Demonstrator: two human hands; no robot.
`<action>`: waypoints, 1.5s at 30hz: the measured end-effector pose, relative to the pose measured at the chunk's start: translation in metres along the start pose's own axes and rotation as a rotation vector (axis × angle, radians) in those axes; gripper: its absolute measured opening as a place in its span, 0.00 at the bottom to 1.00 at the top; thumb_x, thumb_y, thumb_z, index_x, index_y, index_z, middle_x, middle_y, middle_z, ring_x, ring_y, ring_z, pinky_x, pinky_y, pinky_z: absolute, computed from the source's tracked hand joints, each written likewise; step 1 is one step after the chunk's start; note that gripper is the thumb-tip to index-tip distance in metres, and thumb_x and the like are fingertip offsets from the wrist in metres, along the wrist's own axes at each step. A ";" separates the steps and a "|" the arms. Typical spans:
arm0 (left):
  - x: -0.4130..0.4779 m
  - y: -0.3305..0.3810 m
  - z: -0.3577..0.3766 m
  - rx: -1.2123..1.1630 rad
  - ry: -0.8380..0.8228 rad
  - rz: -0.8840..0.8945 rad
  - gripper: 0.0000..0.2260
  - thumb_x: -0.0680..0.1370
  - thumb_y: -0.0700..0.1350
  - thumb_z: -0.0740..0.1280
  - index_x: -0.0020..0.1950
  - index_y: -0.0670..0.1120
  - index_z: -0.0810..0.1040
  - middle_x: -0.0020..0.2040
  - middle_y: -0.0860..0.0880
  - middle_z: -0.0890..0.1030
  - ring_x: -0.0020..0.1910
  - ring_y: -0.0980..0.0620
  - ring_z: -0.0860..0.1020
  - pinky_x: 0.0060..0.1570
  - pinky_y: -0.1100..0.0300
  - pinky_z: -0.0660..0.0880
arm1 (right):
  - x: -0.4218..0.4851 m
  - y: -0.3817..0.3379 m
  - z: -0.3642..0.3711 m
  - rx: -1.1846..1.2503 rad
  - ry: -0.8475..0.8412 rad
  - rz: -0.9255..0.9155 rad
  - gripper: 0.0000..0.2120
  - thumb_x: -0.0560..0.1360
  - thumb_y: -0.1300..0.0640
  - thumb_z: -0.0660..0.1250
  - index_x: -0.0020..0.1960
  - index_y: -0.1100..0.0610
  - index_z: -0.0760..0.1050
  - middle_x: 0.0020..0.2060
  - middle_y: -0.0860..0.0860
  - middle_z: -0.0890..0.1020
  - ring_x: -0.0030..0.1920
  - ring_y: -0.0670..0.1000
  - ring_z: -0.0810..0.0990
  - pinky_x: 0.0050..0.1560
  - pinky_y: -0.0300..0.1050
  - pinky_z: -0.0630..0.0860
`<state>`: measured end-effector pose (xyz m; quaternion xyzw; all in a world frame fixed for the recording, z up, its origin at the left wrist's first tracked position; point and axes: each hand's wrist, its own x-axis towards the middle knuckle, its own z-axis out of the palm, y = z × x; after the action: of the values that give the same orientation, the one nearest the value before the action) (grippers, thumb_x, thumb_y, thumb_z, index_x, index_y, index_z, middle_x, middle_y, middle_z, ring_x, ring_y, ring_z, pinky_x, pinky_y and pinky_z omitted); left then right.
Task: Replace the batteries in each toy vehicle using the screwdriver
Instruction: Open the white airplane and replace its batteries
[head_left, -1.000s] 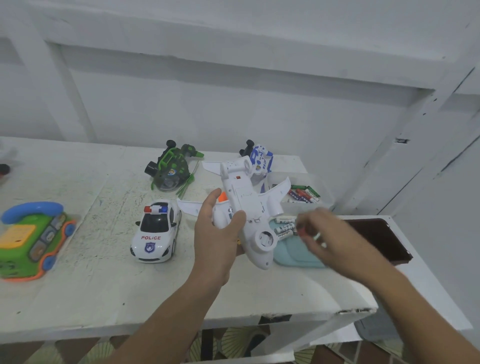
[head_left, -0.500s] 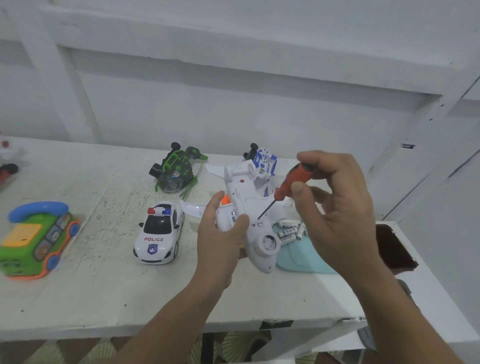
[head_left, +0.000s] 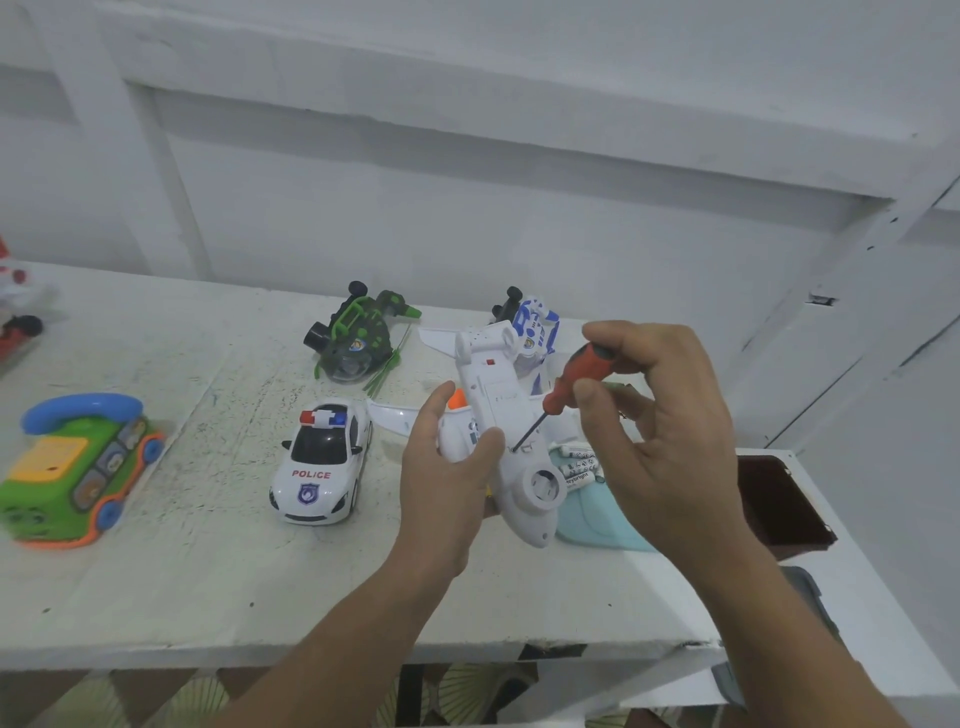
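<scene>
1. Toy airplane (head_left: 511, 431), white, is held above the table (head_left: 208, 561) with its belly turned up and its nose toward the person; a small red switch shows on the belly near the tail.
2. Left hand (head_left: 449, 488) grips the airplane from the left side. The fingers are clenched around the body, and the thumb (head_left: 488, 449) lies on the belly.
3. Right hand (head_left: 660, 441) holds the screwdriver (head_left: 566, 387) by its orange and black handle. The fingers are closed on the handle, thumb below and the others above.
4. The thin dark shaft of the screwdriver slopes down to the left, and its tip touches the belly of the airplane just beside the left thumb.
5. Several batteries (head_left: 579, 467) lie on a light blue tray (head_left: 597, 525) on the table, just behind the airplane nose and partly hidden by the right hand.
6. A white police car (head_left: 319, 462) stands on the table to the left of the left hand, its front toward the person.
7. A green and black toy vehicle (head_left: 358, 338) lies farther back, and a blue and white toy (head_left: 535, 325) is behind the airplane tail.
8. A green toy telephone on wheels (head_left: 78, 467), with a blue handset, stands at the left end of the table.
</scene>
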<state>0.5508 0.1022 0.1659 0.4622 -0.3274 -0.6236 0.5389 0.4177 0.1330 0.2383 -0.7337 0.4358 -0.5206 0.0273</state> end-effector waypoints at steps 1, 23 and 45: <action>0.000 0.000 0.000 -0.003 -0.002 -0.003 0.27 0.78 0.37 0.68 0.72 0.60 0.68 0.58 0.50 0.83 0.46 0.50 0.84 0.30 0.59 0.79 | -0.001 0.000 0.000 0.007 0.003 -0.007 0.13 0.77 0.66 0.62 0.61 0.59 0.71 0.48 0.61 0.76 0.50 0.39 0.75 0.46 0.32 0.75; -0.005 0.004 0.001 0.001 -0.023 0.011 0.28 0.78 0.36 0.68 0.71 0.61 0.69 0.56 0.51 0.83 0.42 0.54 0.85 0.32 0.56 0.80 | 0.042 -0.014 -0.036 -0.330 -0.273 -0.202 0.13 0.75 0.50 0.68 0.41 0.58 0.69 0.31 0.36 0.76 0.36 0.47 0.75 0.37 0.43 0.71; -0.013 0.000 0.000 -0.013 -0.040 -0.002 0.26 0.78 0.36 0.68 0.66 0.64 0.71 0.53 0.52 0.85 0.45 0.50 0.85 0.33 0.52 0.81 | 0.069 -0.037 -0.033 -0.896 -0.757 -0.094 0.35 0.69 0.29 0.33 0.42 0.50 0.71 0.40 0.44 0.83 0.39 0.51 0.78 0.39 0.45 0.74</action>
<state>0.5505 0.1151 0.1688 0.4463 -0.3339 -0.6353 0.5346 0.4194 0.1236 0.3228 -0.8271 0.5402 0.0118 -0.1546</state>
